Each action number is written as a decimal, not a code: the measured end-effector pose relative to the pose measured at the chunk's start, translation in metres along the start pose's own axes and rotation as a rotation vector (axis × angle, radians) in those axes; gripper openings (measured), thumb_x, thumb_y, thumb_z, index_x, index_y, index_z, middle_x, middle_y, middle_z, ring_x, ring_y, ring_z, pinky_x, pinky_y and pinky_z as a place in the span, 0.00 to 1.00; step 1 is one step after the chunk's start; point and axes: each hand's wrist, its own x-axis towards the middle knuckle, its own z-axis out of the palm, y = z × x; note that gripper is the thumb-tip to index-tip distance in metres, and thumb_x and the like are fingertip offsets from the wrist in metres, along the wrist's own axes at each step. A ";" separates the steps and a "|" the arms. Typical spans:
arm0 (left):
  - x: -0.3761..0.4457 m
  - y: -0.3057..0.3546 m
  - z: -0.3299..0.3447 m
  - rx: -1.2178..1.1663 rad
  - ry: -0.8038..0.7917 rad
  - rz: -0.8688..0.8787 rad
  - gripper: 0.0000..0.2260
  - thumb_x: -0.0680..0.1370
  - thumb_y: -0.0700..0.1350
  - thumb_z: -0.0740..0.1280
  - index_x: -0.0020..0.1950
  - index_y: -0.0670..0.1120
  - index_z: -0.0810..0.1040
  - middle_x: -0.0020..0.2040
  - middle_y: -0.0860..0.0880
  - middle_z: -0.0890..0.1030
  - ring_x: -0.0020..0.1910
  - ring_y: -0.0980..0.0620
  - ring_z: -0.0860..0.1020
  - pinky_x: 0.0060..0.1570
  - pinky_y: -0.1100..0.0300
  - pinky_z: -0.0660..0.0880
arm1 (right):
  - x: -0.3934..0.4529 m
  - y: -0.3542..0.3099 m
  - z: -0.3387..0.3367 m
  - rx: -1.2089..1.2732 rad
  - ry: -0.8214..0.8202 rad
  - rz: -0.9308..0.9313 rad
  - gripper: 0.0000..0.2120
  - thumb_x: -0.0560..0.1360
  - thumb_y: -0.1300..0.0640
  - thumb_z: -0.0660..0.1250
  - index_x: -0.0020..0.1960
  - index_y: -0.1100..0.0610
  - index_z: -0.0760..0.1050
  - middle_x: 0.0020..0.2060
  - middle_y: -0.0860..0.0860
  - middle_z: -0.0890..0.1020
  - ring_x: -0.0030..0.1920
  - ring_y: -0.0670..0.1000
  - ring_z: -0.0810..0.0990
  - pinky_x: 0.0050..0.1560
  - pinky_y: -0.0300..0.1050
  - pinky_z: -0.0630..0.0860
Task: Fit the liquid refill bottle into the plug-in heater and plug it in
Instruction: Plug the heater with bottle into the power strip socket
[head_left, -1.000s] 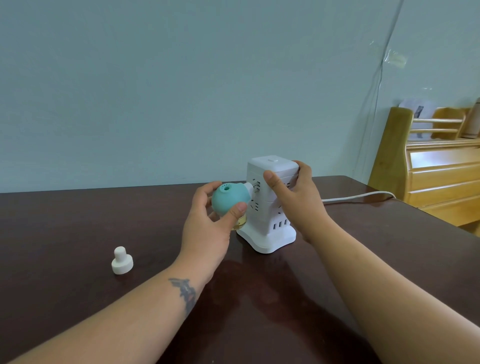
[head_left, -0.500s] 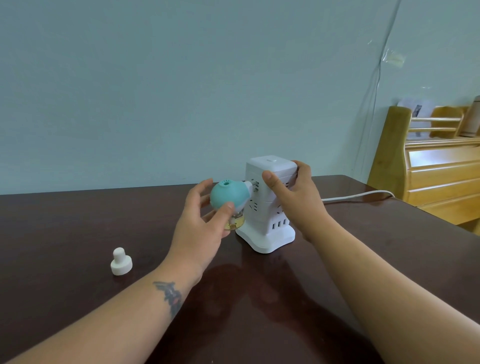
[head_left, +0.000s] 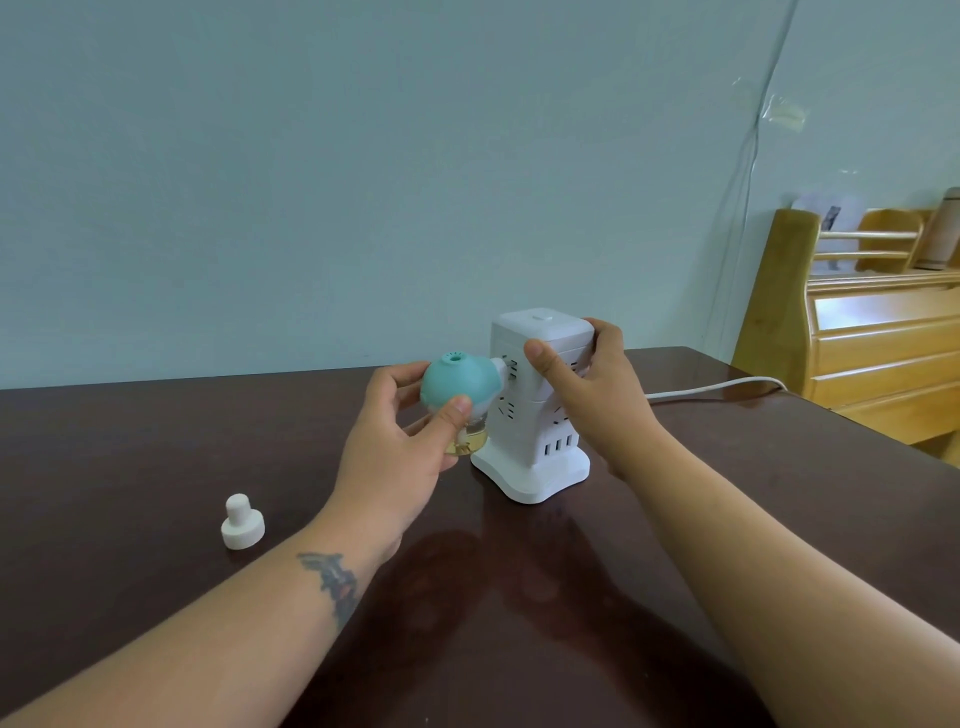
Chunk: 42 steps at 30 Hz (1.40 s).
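Note:
The teal round plug-in heater (head_left: 454, 382) has the clear refill bottle (head_left: 106, 441) of yellowish liquid fitted under it. Its white plug end meets an upper socket on the left face of the white tower power strip (head_left: 535, 410). My left hand (head_left: 400, 447) grips the heater, thumb on its front and fingers behind it. My right hand (head_left: 587, 395) clasps the tower's upper part from the right, thumb on its front face. The bottle's white cap (head_left: 242, 522) stands alone on the table at the left.
The dark brown table (head_left: 156, 441) carries the tower, whose white cable (head_left: 711, 389) runs off to the right. A wooden bed frame (head_left: 857, 332) stands beyond the table's right edge. A pale wall rises behind.
My left hand has loosened and shifted a little left on the heater, which now sits level against the socket. The right hand has stayed on the tower.

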 end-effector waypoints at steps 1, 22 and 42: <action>0.000 0.001 0.000 0.011 -0.003 -0.002 0.13 0.74 0.47 0.72 0.54 0.58 0.74 0.58 0.58 0.77 0.48 0.58 0.84 0.42 0.56 0.83 | 0.000 0.000 0.000 0.006 -0.001 0.001 0.27 0.69 0.39 0.71 0.60 0.46 0.62 0.50 0.38 0.75 0.44 0.32 0.76 0.32 0.25 0.72; 0.004 0.009 0.004 0.094 -0.034 0.028 0.16 0.73 0.46 0.73 0.58 0.56 0.72 0.56 0.60 0.76 0.50 0.52 0.83 0.37 0.61 0.82 | -0.001 0.000 -0.001 0.006 -0.008 0.002 0.27 0.70 0.39 0.71 0.61 0.47 0.63 0.51 0.38 0.75 0.47 0.35 0.76 0.33 0.25 0.72; 0.008 0.014 0.007 0.285 -0.023 0.088 0.17 0.72 0.49 0.74 0.56 0.59 0.71 0.53 0.63 0.75 0.46 0.57 0.83 0.46 0.49 0.83 | 0.001 0.001 0.001 -0.048 0.024 -0.005 0.32 0.69 0.37 0.70 0.65 0.50 0.64 0.51 0.38 0.76 0.51 0.40 0.77 0.48 0.43 0.76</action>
